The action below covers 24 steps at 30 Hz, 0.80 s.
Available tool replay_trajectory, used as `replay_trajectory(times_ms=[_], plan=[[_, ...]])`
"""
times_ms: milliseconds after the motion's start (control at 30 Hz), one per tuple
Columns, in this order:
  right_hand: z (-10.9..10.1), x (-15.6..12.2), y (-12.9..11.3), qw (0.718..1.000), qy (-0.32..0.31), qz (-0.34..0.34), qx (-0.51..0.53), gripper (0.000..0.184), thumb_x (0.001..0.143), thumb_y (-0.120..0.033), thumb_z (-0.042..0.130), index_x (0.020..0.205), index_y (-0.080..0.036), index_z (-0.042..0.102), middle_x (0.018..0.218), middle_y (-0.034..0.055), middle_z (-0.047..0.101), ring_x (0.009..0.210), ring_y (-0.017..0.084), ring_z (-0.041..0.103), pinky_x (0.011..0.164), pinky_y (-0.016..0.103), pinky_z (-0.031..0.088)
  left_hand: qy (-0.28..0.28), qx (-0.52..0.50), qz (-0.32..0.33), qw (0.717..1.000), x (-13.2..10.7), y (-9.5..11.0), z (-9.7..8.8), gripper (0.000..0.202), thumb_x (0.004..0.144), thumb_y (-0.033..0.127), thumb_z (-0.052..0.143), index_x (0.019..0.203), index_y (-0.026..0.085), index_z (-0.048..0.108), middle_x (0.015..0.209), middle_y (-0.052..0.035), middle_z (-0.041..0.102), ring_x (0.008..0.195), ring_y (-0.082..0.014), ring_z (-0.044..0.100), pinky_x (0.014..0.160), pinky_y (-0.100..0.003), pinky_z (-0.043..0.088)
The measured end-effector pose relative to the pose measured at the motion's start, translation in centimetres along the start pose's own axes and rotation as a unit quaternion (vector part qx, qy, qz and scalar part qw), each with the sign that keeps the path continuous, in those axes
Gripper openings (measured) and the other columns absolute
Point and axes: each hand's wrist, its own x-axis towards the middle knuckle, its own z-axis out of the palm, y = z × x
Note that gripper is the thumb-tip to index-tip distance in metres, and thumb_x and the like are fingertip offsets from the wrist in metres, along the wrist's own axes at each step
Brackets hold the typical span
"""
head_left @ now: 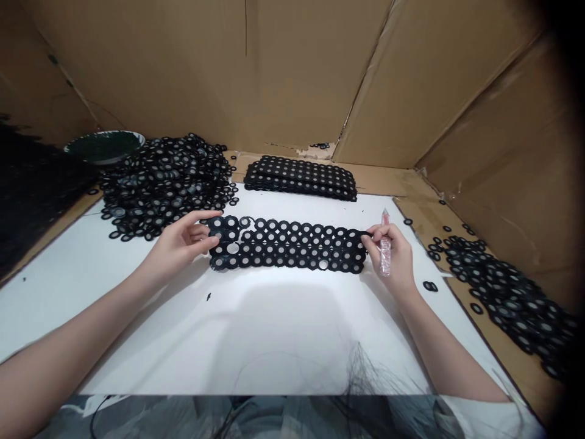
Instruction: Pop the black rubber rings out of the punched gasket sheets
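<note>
A black sheet of joined rings [287, 247], several rows deep, is held stretched lengthwise between my hands above the white board. My left hand [189, 241] pinches its left end between thumb and fingers. At the other end, my right hand [388, 247] grips the sheet's upper right corner. That same hand also carries a clear, pinkish pen-like tool [386, 250], upright against the fingers with its pointed tip upward. Near the sheet's left end the ring pattern looks broken, with pale gaps showing. Most ring centres look whitish.
Behind lies a stack of similar ring sheets [299, 177]. A large heap of loose black rings [169, 183] sits at the left, beside a bowl with dark contents [105, 133]. More rings [507, 292] lie at the right on cardboard. Cardboard walls [301, 73] enclose the white board [274, 341].
</note>
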Motion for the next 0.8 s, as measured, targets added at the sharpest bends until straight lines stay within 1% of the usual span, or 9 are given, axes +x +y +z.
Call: replay_trajectory(times_ms=[233, 400, 633, 800], plan=[[-0.07, 0.06, -0.28, 1.000, 0.014, -0.004, -0.003, 0.019, 0.071, -0.028, 0.057, 0.066, -0.020, 0.040, 0.076, 0.0014, 0.053, 0.071, 0.015, 0.052, 0.084, 0.042, 0.040, -0.009, -0.002, -0.008, 1.000, 0.03, 0.15, -0.09, 0.045, 0.070, 0.037, 0.058, 0.112, 0.027, 0.050, 0.062, 0.0016, 0.047, 0.057, -0.0123, 0.049, 0.053, -0.024, 0.046], [-0.15, 0.06, -0.35, 1.000, 0.019, -0.001, -0.008, 0.018, 0.072, -0.030, 0.057, 0.067, -0.020, 0.042, 0.078, 0.0020, 0.054, 0.073, 0.015, 0.053, 0.082, 0.040, 0.041, -0.008, -0.013, -0.004, 1.000, 0.14, -0.13, -0.14, 0.045, 0.069, 0.037, 0.058, 0.112, 0.025, 0.052, 0.065, 0.0002, 0.052, 0.058, -0.0128, 0.049, 0.056, -0.025, 0.045], [-0.24, 0.00, -0.51, 1.000, 0.023, 0.012, -0.005, 0.017, 0.072, -0.027, 0.057, 0.067, -0.019, 0.043, 0.080, 0.0024, 0.055, 0.074, 0.015, 0.053, 0.083, 0.038, 0.041, -0.017, -0.025, -0.009, 1.000, 0.23, -0.49, -0.26, 0.045, 0.071, 0.035, 0.057, 0.114, 0.023, 0.051, 0.067, -0.0008, 0.056, 0.061, -0.0133, 0.051, 0.059, -0.025, 0.044], [-0.24, 0.13, -0.61, 0.999, 0.031, 0.009, -0.002, 0.017, 0.071, -0.026, 0.057, 0.066, -0.019, 0.042, 0.077, 0.0020, 0.056, 0.070, 0.014, 0.053, 0.086, 0.042, 0.040, -0.025, -0.037, -0.011, 0.999, 0.24, -0.52, -0.21, 0.045, 0.072, 0.033, 0.057, 0.115, 0.021, 0.050, 0.067, -0.0012, 0.057, 0.061, -0.0129, 0.051, 0.058, -0.025, 0.044]])
